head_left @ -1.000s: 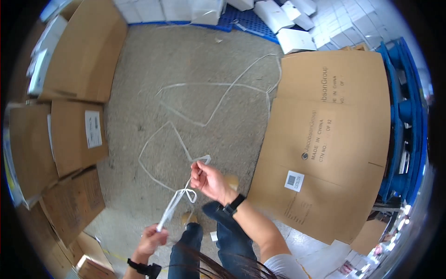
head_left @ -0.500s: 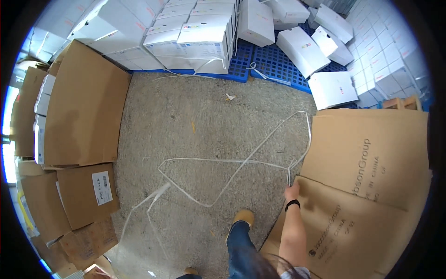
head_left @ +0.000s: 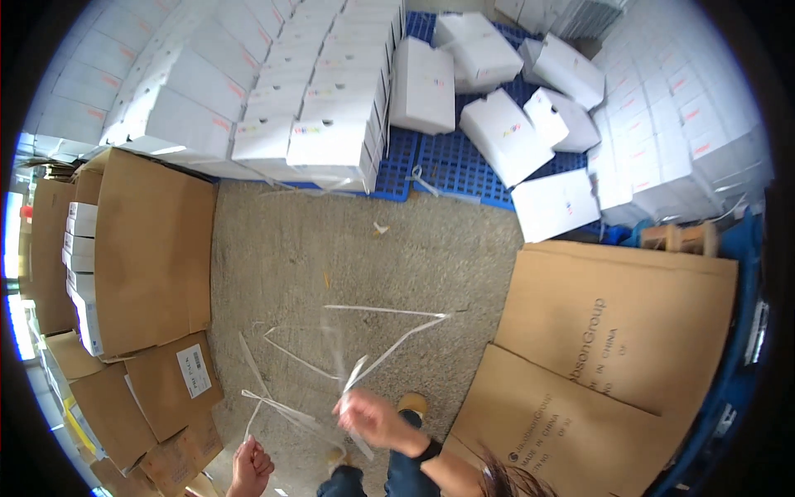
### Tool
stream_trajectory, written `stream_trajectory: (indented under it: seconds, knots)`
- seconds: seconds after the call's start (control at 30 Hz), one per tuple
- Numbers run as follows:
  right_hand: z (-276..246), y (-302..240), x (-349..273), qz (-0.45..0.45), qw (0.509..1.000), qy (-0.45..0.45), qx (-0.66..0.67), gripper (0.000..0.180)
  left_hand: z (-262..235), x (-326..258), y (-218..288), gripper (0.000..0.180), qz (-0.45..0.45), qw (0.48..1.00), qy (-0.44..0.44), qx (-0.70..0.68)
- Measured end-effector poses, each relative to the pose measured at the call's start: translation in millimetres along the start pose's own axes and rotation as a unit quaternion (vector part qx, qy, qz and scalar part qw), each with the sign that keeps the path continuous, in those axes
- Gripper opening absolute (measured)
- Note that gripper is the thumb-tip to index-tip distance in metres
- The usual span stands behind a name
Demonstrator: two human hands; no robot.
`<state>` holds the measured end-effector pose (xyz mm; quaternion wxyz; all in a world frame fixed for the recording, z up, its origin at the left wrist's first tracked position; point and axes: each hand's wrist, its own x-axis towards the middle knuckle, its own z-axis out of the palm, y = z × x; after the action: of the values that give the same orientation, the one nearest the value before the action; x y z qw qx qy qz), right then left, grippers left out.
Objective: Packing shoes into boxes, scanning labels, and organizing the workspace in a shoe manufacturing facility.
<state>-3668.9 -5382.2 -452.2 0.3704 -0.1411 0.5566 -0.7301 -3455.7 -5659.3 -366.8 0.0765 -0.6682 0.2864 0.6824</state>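
A loose white plastic strap (head_left: 385,310) runs in loops across the concrete floor and up to both hands. My left hand (head_left: 251,466) is at the lower edge, its fingers closed around one end of the strap that rises toward a crossing of strands. To its right, my right hand (head_left: 373,421), with a dark wristband, is closed on another part of the strap and somewhat blurred. A bunched bit of strap sticks up above its fingers. Strands between the two hands are smeared by motion. My shoes (head_left: 412,404) stand just beyond the right hand.
Flat cardboard sheets (head_left: 617,323) lie at the right. Opened cartons (head_left: 153,248) line the left side. Stacked white boxes (head_left: 327,145) stand at the back, and several loose white boxes (head_left: 507,137) lie on blue pallets (head_left: 455,170). A paper scrap (head_left: 381,228) lies on the floor.
My right hand has moved left and nearer, away from the cardboard sheets, bringing the strap along. My left hand has come into view, holding strap. The strap's loops have shifted, and the view now takes in more beyond.
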Motion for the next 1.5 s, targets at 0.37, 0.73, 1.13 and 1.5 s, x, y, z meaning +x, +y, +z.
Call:
stream_trajectory:
  seconds: [0.37,0.73,1.13,1.5]
  knots:
    - [119.5,-284.5,93.9,0.007,0.994,-0.035,0.106,0.014,209.0,-136.6,197.6,0.033,0.239,0.856,-0.348,0.298]
    - [58.0,-381.1,154.9,0.049,0.943,0.212,0.254,0.014,278.0,-173.7,314.4,0.018,0.196,0.814,-0.396,0.379]
    - [7.4,-338.5,178.7,0.192,0.944,0.103,0.247,0.049,377.8,-152.1,285.2,0.017,0.403,0.692,-0.226,0.555]
    - [-135.6,-359.0,152.3,0.290,0.937,0.149,0.127,0.040,509.1,-149.4,205.6,0.012,0.465,0.648,-0.198,0.570]
